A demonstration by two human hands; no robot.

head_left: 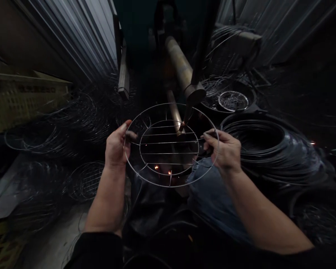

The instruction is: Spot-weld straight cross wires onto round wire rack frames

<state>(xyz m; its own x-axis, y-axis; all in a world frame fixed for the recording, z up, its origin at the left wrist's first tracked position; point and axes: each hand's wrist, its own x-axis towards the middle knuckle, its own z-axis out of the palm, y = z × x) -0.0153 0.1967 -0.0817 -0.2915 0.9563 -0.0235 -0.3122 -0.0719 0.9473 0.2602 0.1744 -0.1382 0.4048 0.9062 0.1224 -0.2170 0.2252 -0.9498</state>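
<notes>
The left hand [117, 145] grips the left edge of the round wire rack [169, 142], fingers curled about the outer ring. The rack is held in the air between both hands, its inner ring and crossbars beneath the thick upper cylinder [182, 69] and beside the end of the lower rod [175, 112]; contact with either cannot be confirmed. Small sparks [169, 173] show at the rack's near edge. The right hand [226, 147] pinches the rack at its right edge, thumb and fingertips near a short spoke. Recommended practice: hold both edges at equal height, rotate in small steps, and keep fingertips outside the inner ring.

Clearances: at left, the wire heap [85, 116] limits outward travel. Ahead, the cylinder's end limits lifting. Below the right hand, the denim-covered leg [212, 194] limits lowering. At right, the wire coil [291, 149] appears close to the hand. The freest path is likely back toward the body.
</notes>
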